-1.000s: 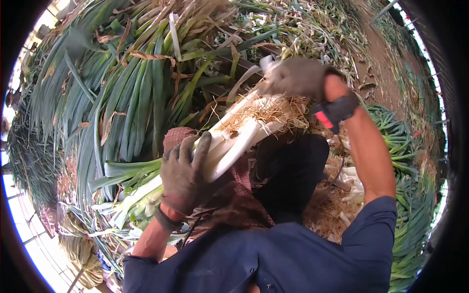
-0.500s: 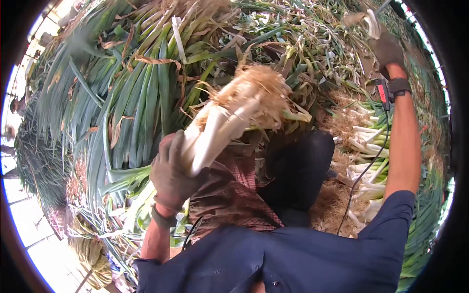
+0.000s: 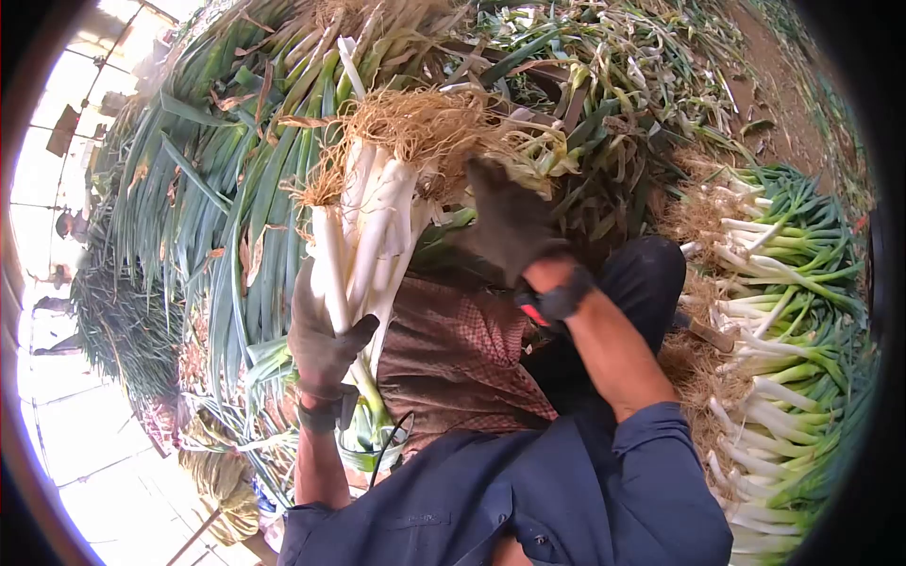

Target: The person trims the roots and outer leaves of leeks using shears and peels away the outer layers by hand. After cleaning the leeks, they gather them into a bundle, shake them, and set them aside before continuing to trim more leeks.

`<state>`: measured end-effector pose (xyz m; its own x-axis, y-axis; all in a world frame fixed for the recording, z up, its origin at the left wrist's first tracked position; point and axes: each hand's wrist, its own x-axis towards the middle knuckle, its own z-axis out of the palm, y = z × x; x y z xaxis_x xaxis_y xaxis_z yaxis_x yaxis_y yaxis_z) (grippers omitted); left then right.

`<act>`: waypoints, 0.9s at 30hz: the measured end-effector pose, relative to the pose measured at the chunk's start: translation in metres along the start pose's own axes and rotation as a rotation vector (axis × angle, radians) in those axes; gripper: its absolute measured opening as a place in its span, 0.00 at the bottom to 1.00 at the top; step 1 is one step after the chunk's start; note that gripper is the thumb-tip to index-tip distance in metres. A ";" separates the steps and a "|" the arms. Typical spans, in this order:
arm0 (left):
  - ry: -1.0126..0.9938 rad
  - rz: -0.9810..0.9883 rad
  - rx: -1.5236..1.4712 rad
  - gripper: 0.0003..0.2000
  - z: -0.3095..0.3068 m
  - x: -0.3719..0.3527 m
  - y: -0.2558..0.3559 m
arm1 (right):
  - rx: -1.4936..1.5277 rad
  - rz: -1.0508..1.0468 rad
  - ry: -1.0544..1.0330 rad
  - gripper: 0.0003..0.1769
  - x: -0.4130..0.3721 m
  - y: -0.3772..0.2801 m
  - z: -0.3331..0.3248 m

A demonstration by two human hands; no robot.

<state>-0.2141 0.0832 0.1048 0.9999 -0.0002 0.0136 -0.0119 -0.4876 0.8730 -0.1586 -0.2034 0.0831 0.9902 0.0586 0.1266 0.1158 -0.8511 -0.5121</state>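
A bunch of leeks stands nearly upright in front of me, white stems below and a tangle of pale brown roots on top. Gloved in brown, my left hand is wrapped round the lower stems, its thumb across the front. My right hand, also gloved, is at the right side of the bunch, its fingers apart and the fingertips right at the roots. A dark band with a red part sits at my right wrist.
A large heap of uncut leeks lies to the left. Rows of trimmed leeks line the right side, with a wooden handle near them. Leaf scraps cover the ground ahead. My bent knee is beside the right arm.
My right hand has come from the far upper right, where it held a leek piece, back to the bunch. My left hand has turned the bunch more upright, showing its stems.
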 end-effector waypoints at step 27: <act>-0.040 0.018 0.088 0.58 -0.012 -0.006 -0.014 | 0.385 -0.239 0.339 0.14 0.080 0.041 0.124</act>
<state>-0.2199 0.1003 0.0979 0.9990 -0.0441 0.0078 -0.0313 -0.5620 0.8266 -0.0653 -0.1686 -0.0333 0.8602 0.0014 0.5100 0.4163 -0.5797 -0.7005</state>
